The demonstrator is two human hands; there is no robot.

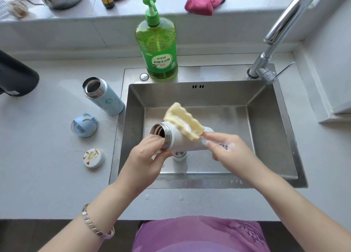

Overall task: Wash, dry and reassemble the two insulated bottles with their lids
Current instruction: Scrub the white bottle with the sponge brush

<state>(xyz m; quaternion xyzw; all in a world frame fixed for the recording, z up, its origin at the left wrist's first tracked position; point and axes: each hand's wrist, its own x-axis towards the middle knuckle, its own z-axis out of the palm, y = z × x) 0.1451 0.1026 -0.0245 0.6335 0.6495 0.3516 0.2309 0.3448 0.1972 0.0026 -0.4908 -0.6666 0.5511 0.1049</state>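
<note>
Clearly the washing step is in hand, with the outside of the first bottle being scrubbed. The white bottle (pixel 182 143) is held on its side over the sink (pixel 266 128), its open mouth turned to the left. It is gripped at the steel neck by the left hand (pixel 150 155), whose fingers are curled round the rim. A yellow sponge (pixel 184 120) is laid across the bottle's body and is pinched at its near edge by the fingertips of the right hand (pixel 228 149), on which suds can be seen.

The blue bottle (pixel 103 98) is stood uncapped on the counter just beside the sink's left edge. The blue lid (pixel 84 125) and the white lid (pixel 93 158) are laid apart on the counter nearer the person, and none of these three looks soaped yet.

Little of the task is judged done. Next, the sponge would need to be drawn along the whole body while the bottle is turned by the left hand. Then a rinse under the tap (pixel 275 33) would be called for, and a firm hold, since a soapy bottle is easily let slip. A pink cloth (pixel 204 1) is left on the ledge, perhaps for drying.
</note>
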